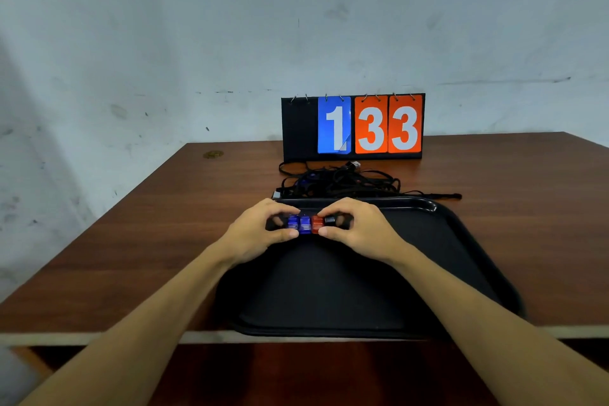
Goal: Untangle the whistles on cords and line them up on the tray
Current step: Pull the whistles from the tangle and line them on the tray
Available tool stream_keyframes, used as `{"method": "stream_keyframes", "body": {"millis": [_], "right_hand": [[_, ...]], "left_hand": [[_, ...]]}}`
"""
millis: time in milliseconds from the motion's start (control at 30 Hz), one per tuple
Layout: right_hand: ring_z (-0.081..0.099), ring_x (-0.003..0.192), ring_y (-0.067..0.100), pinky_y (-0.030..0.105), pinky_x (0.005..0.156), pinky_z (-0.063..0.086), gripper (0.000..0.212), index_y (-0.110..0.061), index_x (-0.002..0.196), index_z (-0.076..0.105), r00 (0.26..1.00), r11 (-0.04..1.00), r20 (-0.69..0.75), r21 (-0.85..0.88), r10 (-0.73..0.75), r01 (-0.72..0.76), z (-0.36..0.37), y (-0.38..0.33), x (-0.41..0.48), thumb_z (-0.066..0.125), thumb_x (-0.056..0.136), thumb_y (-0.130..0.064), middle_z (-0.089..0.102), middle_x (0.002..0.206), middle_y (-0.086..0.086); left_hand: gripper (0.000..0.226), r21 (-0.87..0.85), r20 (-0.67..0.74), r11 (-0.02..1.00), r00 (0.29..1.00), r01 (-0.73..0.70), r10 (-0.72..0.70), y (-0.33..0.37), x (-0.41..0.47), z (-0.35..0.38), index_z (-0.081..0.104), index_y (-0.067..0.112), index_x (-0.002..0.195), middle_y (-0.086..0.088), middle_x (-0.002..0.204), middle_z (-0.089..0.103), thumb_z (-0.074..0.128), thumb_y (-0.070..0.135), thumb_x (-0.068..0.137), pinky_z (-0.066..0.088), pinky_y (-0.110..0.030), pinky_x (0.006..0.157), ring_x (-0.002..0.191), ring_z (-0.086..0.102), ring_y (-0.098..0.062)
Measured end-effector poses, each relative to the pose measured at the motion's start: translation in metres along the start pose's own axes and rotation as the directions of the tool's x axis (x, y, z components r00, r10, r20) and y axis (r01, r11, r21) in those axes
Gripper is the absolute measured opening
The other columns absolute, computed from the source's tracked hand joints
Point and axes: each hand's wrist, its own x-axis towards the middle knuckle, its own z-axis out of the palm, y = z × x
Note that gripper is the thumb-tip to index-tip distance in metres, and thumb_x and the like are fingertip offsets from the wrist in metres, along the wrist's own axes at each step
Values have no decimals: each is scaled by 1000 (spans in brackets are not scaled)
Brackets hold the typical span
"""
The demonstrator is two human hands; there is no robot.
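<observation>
Where the two hands meet, the following items are recorded.

1. Left hand (263,230): fingers above and thumb below, curled and pinching the outer blue whistle (292,222) at its end of the row. Something dark sits under its fingers; what it is cannot be told.
2. Right hand (356,227): likewise curled, pinching the black whistle (329,220), thumb tip just beside the red whistle (317,224).
3. Between the hands: four whistles side by side and touching, namely outer blue, inner blue whistle (305,224), red, black. The opposed pinches appear meant to press the row tight and square it up.
4. Beneath both hands: tray (461,240), black and raised at the rim. The row sits near its far edge, well in front of the wrists, probably so the cords can trail off the back.
5. Just beyond the fingertips, off the tray: cords (342,181), a black heap on the table (164,224), loops overlapping. Whether these are fully untangled cannot be judged; one strand runs out beyond the right hand.
6. Farther beyond the hands: flip scoreboard (354,127) against the wall, showing 133.

Status, as judged: lining-up step, close to done; the cords may need tidying.
</observation>
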Motion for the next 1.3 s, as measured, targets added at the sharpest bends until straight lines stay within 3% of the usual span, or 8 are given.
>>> {"method": "stream_keyframes", "body": {"millis": [233, 400, 533, 633, 733, 900, 1067, 1300], "right_hand": [[61, 86, 7, 14, 70, 45, 41, -23, 118, 62, 997, 991, -22, 116, 73, -70, -4, -8, -4, 73, 80, -34, 60, 115, -8], [65, 89, 7, 16, 75, 50, 25, -22, 113, 66, 982, 970, -96, 198, 163, -142, -12, -9, -4, 66, 88, -23, 66, 109, -3], [64, 84, 6, 14, 76, 49, 20, -21, 107, 69, 976, 977, -140, 160, 166, -143, -25, -9, 6, 64, 89, -16, 68, 100, -7], [63, 86, 4, 14, 78, 49, 19, -20, 106, 70, 970, 979, -175, 142, 169, -145, -36, -5, 18, 62, 90, -14, 67, 97, -8], [60, 83, 0, 7, 71, 45, 19, -18, 107, 70, 962, 981, -208, 104, 180, -161, -42, 5, 31, 62, 90, -14, 66, 97, -8], [58, 90, 5, 5, 71, 41, 20, -15, 109, 69, 948, 976, -232, 43, 219, -214, -50, 31, 60, 59, 92, -13, 67, 104, -1], [56, 114, 19, 26, 95, 42, 20, -10, 110, 67, 859, 930, -357, 115, 367, -349, -60, 66, 93, 56, 94, -8, 64, 119, 7], [47, 126, 23, 31, 96, 46, 31, -13, 126, 59, 939, 943, -138, -67, 316, -327, -51, 88, 135, 48, 97, -8, 55, 133, 9]], "left_hand": [[48, -185, -96, 981, 993, 56, -75, 4, -4, 0, 48, 27, 132, 7, 122, 38, 61, 39, 88, 39, -17, 86, 101, 54, -4], [32, -261, -212, 953, 954, 152, -210, 5, -1, -2, 55, 21, 125, 0, 123, 42, 49, 32, 96, 45, -27, 94, 99, 52, -7], [27, -305, -229, 928, 929, 215, -291, 1, 13, -11, 58, 13, 121, -3, 114, 57, 48, 18, 97, 49, -16, 65, 90, 59, -9], [17, -256, -265, 938, 916, 235, -301, -3, 23, -17, 61, 20, 108, 0, 108, 62, 51, 18, 94, 51, -27, 81, 97, 61, -16], [18, -183, -286, 947, 907, 265, -309, -3, 36, -22, 63, 16, 108, 4, 104, 61, 52, 18, 94, 40, -24, 84, 99, 56, -12], [21, -23, -203, 937, 916, 348, -345, -13, 64, -24, 61, 12, 110, 1, 105, 58, 52, 21, 94, 40, -25, 82, 96, 52, -13], [11, 14, -107, 911, 907, 411, -408, -23, 84, -17, 66, 18, 95, 0, 99, 64, 57, 22, 91, 40, -25, 77, 89, 57, -14], [13, -146, -22, 904, 912, 402, -409, -22, 91, -20, 73, 11, 92, -2, 96, 70, 64, 18, 87, 49, -32, 92, 94, 63, -15]]}}
